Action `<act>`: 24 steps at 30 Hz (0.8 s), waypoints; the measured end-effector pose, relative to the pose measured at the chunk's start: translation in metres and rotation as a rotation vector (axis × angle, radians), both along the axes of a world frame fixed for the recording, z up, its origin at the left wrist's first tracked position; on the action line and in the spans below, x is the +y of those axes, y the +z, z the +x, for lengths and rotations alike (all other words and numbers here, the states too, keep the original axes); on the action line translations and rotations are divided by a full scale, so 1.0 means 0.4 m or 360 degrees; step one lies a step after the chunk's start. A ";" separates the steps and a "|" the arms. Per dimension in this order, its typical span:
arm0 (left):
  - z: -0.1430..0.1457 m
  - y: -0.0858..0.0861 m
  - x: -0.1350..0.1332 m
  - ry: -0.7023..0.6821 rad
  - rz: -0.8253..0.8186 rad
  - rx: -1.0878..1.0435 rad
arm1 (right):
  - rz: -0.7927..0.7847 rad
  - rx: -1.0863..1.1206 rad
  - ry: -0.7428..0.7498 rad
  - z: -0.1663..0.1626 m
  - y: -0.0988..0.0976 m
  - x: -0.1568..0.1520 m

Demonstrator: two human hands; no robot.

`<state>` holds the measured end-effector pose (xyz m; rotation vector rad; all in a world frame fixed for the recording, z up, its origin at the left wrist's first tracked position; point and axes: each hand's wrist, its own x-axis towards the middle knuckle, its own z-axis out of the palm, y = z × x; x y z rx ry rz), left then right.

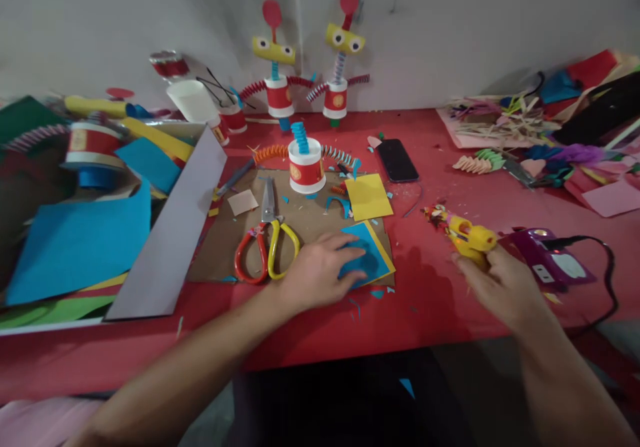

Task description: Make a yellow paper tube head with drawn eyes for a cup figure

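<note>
My right hand (505, 287) is wrapped round the handle of a yellow glue gun (467, 237), whose nozzle end points left over the red table. Fingers spread, my left hand (323, 270) lies on a blue square of paper (373, 250) with a yellow sheet under it. Left of that hand are scissors (269, 233) with one red and one yellow handle, partly open on a piece of brown cardboard (215, 253). Behind them stands a paper-cup figure (307, 167) with folded paper arms and a blue folded neck. Another yellow paper square (369, 197) lies beside it.
Two finished-looking cup figures (280, 97) with yellow eye pieces stand by the wall. A black phone (397, 160) lies behind the glue gun. To the right is a purple power box (555, 263) with a black cable. A box of coloured paper (165, 233) fills the left side.
</note>
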<state>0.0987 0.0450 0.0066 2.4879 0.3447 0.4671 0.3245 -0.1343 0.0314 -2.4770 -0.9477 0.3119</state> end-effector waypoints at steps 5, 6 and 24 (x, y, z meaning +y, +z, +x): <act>0.003 0.004 0.010 -0.0060 -0.0166 0.0002 | 0.0332 0.0648 0.0093 -0.068 -0.005 -0.088; 0.002 0.008 0.007 -0.0095 -0.0112 0.0055 | 0.0328 0.0684 0.0132 -0.078 -0.006 -0.101; 0.008 0.027 0.003 -0.0134 -0.0125 0.0249 | 0.0613 0.0269 -0.0117 -0.011 0.090 -0.127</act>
